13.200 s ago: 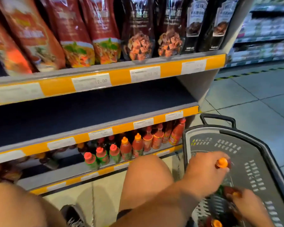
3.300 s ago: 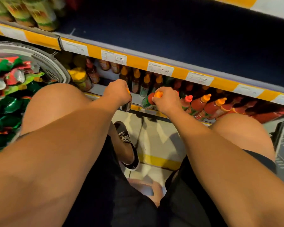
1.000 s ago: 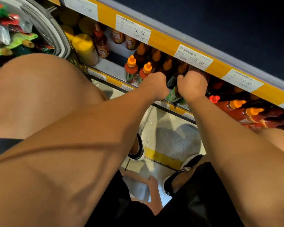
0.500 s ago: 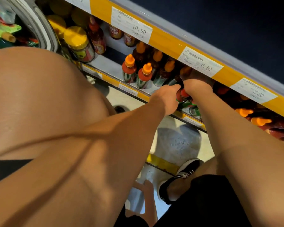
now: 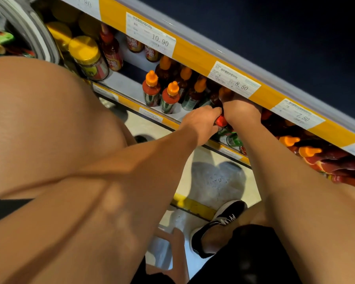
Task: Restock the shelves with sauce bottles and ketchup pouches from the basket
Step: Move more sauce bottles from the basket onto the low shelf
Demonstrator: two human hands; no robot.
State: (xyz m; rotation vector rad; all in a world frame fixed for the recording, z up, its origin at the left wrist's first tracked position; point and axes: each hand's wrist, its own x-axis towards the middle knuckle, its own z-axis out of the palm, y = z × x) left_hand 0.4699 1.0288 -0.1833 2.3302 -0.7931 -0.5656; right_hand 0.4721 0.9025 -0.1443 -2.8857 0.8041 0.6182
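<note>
Both hands have pushed deeper under the bottom shelf [image 5: 131,93] edge since earlier; left hand [image 5: 201,124] and right hand [image 5: 241,111] curl round a red-capped sauce bottle [image 5: 221,120] among shelved bottles.

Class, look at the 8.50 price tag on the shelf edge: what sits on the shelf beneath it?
Under the 8.50 price tag stand orange-capped sauce bottles. The right hand reaches in there, covering whatever sits behind it.
</note>
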